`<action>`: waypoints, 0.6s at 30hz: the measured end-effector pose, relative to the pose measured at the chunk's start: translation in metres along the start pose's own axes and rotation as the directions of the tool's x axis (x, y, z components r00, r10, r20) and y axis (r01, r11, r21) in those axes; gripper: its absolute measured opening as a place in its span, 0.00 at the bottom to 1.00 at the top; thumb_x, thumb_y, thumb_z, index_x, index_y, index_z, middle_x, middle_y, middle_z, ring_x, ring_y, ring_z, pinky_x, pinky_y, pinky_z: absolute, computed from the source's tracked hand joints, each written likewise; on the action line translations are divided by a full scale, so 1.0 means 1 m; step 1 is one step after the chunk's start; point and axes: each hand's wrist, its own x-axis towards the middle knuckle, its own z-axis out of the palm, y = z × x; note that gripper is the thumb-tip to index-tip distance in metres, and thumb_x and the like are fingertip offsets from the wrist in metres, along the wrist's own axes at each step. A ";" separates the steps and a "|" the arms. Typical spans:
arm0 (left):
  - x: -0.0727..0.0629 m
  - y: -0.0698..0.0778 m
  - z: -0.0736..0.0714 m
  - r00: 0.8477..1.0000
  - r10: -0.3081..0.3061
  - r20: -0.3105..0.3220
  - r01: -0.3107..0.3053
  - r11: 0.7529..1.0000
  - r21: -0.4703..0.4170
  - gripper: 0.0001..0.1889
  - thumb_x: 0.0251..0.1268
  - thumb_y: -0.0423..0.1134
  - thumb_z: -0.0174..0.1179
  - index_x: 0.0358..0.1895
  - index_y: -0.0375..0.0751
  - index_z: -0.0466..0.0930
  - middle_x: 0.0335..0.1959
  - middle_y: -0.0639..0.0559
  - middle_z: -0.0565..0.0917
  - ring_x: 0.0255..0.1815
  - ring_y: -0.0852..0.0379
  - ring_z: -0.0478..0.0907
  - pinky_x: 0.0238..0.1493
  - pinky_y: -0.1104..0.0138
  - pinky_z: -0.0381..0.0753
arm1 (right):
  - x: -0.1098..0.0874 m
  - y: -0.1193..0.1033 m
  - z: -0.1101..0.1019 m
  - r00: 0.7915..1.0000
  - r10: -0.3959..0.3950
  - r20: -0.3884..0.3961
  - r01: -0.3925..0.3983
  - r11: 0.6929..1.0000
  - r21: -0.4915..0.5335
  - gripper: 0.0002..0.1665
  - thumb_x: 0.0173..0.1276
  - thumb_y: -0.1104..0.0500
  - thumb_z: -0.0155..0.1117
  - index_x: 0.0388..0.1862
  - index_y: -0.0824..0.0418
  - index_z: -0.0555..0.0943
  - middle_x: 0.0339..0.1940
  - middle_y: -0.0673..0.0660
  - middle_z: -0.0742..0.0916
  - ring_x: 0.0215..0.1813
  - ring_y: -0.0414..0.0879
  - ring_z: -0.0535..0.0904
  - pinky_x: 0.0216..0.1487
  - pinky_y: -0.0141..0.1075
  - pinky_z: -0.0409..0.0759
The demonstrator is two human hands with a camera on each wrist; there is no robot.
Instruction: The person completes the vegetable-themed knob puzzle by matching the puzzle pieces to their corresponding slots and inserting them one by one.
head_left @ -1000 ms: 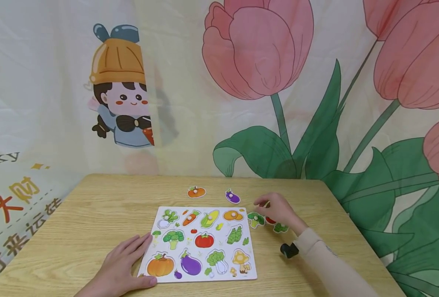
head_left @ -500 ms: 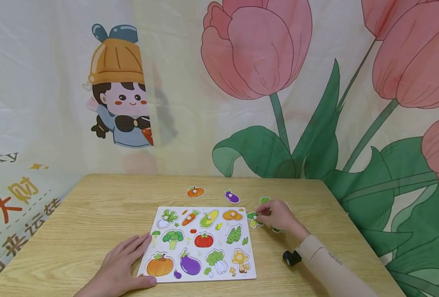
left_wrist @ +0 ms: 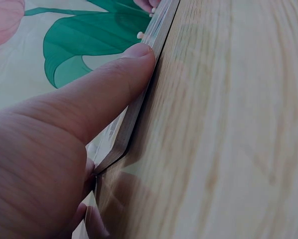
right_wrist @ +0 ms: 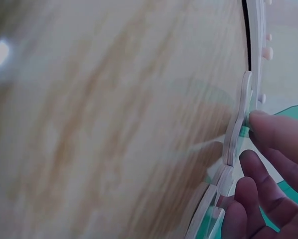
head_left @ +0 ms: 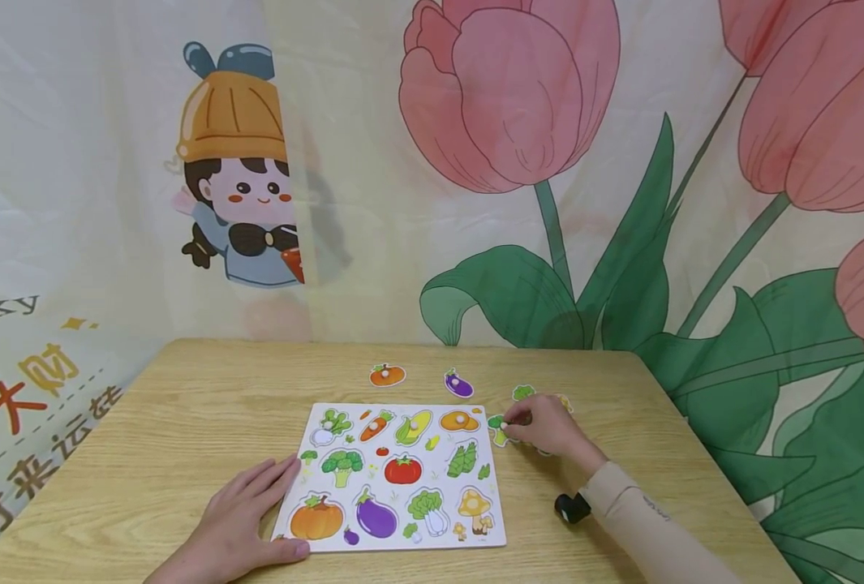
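Thumb and forefinger of the right hand meet in a pinch on the knob of the broccoli piece, which sits just beside the right edge of the white board; I cannot tell whether it is lifted at all from the table. The remaining right fingers curl loosely, close to other pieces partly hidden beneath the hand. The left hand lies with its fingers extended and the thumb apart from them — the fingertips at the board's left edge, the thumb on its near edge. Along the board's far row, four knobbed pieces sit in place: a white radish, a carrot, a corn cob and a round orange vegetable. Past the right hand, a green piece and a yellow piece show in part. Beyond the board's far edge lie the pumpkin piece and the eggplant piece — well apart. A black object shows beside the right sleeve, and behind the table hangs a tulip-printed cloth.
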 end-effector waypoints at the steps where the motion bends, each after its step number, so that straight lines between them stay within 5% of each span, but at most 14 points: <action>1: 0.000 0.000 0.000 1.000 0.001 -0.001 -0.001 1.000 0.000 0.62 0.47 0.77 0.73 0.82 0.43 0.66 0.82 0.44 0.68 0.80 0.34 0.58 0.70 0.32 0.56 | 0.001 0.000 0.001 1.000 0.003 -0.002 -0.003 1.000 -0.005 0.05 0.67 0.59 0.80 0.41 0.53 0.93 0.33 0.45 0.85 0.35 0.43 0.77 0.32 0.34 0.79; 18: 0.001 -0.002 0.001 1.000 0.000 0.008 0.000 1.000 0.002 0.62 0.48 0.76 0.73 0.82 0.42 0.66 0.82 0.45 0.68 0.80 0.33 0.58 0.69 0.31 0.56 | -0.002 -0.015 -0.011 0.999 -0.052 0.002 0.052 0.998 -0.031 0.03 0.69 0.60 0.78 0.40 0.54 0.93 0.33 0.45 0.87 0.34 0.42 0.77 0.34 0.33 0.78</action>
